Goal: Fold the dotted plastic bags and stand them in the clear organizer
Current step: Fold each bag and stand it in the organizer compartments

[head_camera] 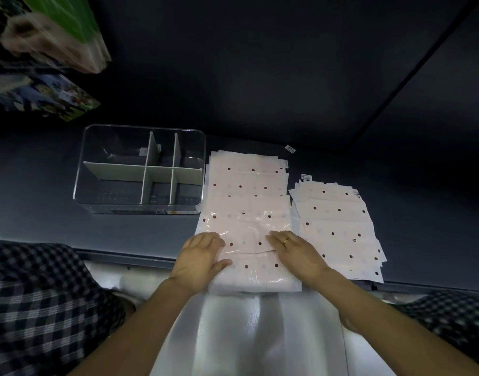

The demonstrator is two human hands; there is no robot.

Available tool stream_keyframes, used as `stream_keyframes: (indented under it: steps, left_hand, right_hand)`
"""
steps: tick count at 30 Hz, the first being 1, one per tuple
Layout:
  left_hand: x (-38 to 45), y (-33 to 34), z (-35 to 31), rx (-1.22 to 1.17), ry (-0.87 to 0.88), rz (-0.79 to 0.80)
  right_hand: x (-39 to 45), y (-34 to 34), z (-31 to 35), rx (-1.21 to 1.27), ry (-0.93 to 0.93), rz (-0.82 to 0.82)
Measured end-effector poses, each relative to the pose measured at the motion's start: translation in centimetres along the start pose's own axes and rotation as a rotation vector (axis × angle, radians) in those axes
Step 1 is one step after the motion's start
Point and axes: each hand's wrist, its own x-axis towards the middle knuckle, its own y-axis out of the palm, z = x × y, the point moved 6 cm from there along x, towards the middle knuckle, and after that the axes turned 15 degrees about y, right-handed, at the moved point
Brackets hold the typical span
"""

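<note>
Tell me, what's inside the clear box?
The clear organizer holds only pale dividers splitting it into compartments. No bags stand inside yet. Small stickers show on its walls.

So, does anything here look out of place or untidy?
Slightly. The smaller stack of bags on the right is fanned out, its edges uneven. The bigger stack hangs over the table edge under both hands. The organizer stands straight, no bags inside.

The packages at the upper left were smeared with blur and cut by the edge — unreadable; two small labels beyond the bag stacks were too tiny to read
</note>
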Motion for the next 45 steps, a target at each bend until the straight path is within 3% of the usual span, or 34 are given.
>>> stream_keyframes:
  steps: [3,5,8,13,17,22,29,32,35,37,40,45]
  left_hand:
    - [0.6,-1.3,-0.5,-0.017,0.015,-0.148]
    - [1.1,-2.5,-0.9,-0.057,0.006,-0.291]
    - [2.0,-3.8,-1.6,-0.128,-0.010,-0.406]
    - [3.0,-5.5,-2.1,-0.035,-0.019,-0.498]
    - [3.8,-4.6,-2.5,0.055,0.025,-0.358]
    - [5.0,-0.1,-1.5,0.149,0.050,0.034]
    - [5.4,2.9,0.7,0.291,0.109,0.287]
    - [5.0,3.6,0.9,0.274,0.101,0.306]
    - [5.0,4.0,0.8,0.278,0.105,0.294]
    - [5.1,4.2,0.8,0.286,0.105,0.293]
    - [5.4,4.0,1.4,0.269,0.083,0.340]
    - [6.1,2.6,2.7,0.273,0.131,0.365]
  right_hand:
    - [0.6,-1.3,-0.4,0.180,-0.083,-0.066]
    - [1.3,-2.0,-0.6,0.356,-0.067,0.044]
    - [2.5,-1.9,-2.0,0.566,0.101,0.320]
    - [6.1,-2.8,-3.0,0.706,0.269,0.461]
    - [8.0,-1.0,-4.1,0.660,0.403,0.516]
    - [8.5,0.6,-4.1,0.363,0.399,0.532]
    - [8.5,2.3,-3.5,0.158,0.369,0.400]
    - [8.0,1.5,-3.1,0.117,0.474,0.160]
    - [6.1,-0.3,-0.3,0.400,0.500,-0.161]
    - [5.7,-0.3,3.1,0.587,0.389,-0.113]
    - [5.6,1.3,6.9,0.626,0.301,0.085]
    - [3.6,4.0,3.6,0.510,0.499,0.144]
